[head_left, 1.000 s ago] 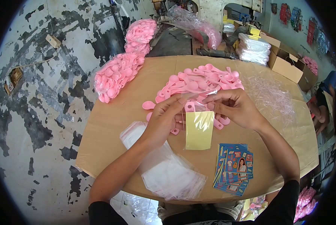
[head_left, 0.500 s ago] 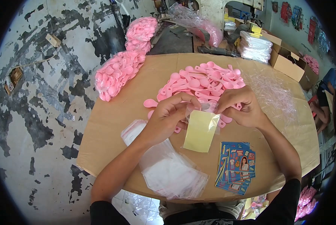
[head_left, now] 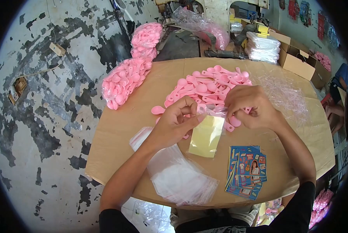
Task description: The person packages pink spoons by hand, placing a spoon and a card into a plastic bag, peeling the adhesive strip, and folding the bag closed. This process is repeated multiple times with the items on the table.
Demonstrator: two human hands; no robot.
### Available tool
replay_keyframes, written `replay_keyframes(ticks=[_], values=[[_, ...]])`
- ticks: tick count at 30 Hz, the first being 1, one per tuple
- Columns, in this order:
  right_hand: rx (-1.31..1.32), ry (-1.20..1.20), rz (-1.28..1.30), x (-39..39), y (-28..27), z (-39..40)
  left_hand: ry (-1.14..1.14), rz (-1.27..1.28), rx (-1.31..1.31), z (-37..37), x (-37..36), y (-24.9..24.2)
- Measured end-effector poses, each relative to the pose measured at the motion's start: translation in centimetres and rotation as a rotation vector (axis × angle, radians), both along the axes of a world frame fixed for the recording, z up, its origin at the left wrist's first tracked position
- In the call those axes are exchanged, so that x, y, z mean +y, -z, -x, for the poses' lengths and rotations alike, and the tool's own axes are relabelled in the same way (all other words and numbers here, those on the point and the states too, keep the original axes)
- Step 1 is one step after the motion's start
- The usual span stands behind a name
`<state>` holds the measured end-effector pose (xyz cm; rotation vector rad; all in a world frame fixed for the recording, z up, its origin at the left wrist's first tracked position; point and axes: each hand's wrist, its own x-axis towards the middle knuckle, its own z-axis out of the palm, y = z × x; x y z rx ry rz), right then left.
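A clear plastic bag with a plain yellow card (head_left: 206, 139) inside hangs upright between my hands. My left hand (head_left: 175, 121) is closed in a pinch on its upper left edge, the thumb across the front. At the upper right corner of the bag, my right hand (head_left: 251, 105) has its fingers curled in against the plastic film; its fingertips are partly hidden. Behind both hands lies a heap of pink plastic spoons (head_left: 203, 86). Below my left hand is a fanned stack of clear plastic bags (head_left: 181, 178). Printed blue cards (head_left: 247, 173) lie in a loose pile at the right.
Bagged pink spoons (head_left: 126, 79) rest at the table's left back edge. Thin clear plastic strips (head_left: 284, 99) are scattered on the right. Beyond the brown-covered table (head_left: 115, 143) are a machine, a white stack of packs (head_left: 262, 47) and a cardboard box (head_left: 296, 64). Another person sits far right.
My right hand has rolled over, its knuckles turned upward beside the bag's top. My left thumb has shifted onto the bag's front. The view has shifted slightly.
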<state>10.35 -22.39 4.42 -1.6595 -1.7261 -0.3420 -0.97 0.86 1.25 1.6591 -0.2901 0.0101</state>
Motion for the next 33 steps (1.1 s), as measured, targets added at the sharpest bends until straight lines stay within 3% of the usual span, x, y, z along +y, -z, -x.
replay_keyframes(ticks=[3, 5, 7, 10, 14, 16, 17, 19, 22, 24, 26, 29, 32, 33], values=[[0.251, 0.149, -0.066, -0.5, 0.0, -0.2, -0.001, 0.011, -0.062, -0.4, -0.1, 0.6], [0.592, 0.179, 0.164, 0.4, -1.6, 2.7, 0.017, -0.001, -0.123, -0.6, -0.1, 0.9], [0.763, 0.186, 0.264, 0.9, -1.8, 4.0, 0.046, -0.03, -0.153, -0.6, 0.1, 0.8], [0.855, 0.194, 0.248, -0.1, -1.9, 3.5, -0.006, 0.205, -0.153, -0.3, -0.1, -0.1], [0.728, 0.264, 0.37, -7.3, -4.0, 4.8, -0.048, 0.014, -0.277, 0.6, 2.9, -2.8], [0.531, 0.189, 0.839, -11.5, -5.5, 5.6, -0.075, -0.196, -0.424, 0.8, 4.1, -2.9], [0.685, 0.219, 1.109, -12.1, -6.3, 6.4, -0.085, -0.219, -0.414, 1.3, 3.9, -3.2], [0.65, 0.419, 0.949, -13.5, -4.3, 7.9, -0.105, -0.261, -0.4, 2.3, 2.9, -4.2], [0.335, 0.535, 0.566, -9.3, -2.0, 10.2, -0.06, -0.415, -0.372, 2.8, 2.0, -4.2], [0.402, 0.39, 0.501, -4.9, -1.0, 11.7, -0.055, -0.385, -0.283, 3.9, 1.4, -4.4], [0.097, 0.272, 0.376, -1.3, 1.3, 12.4, -0.05, -0.464, -0.29, 5.7, 1.0, -4.4], [0.192, 0.219, 0.732, 2.3, 1.1, 12.6, -0.064, -0.656, -0.382, 10.6, 1.3, -2.6], [0.513, 0.122, 0.763, 3.2, 1.9, 11.5, -0.195, -0.68, -0.521, 14.6, 0.9, 1.0], [0.483, 0.096, 0.762, 3.4, 2.2, 11.1, -0.247, -0.688, -0.588, 15.5, 0.8, 2.0]])
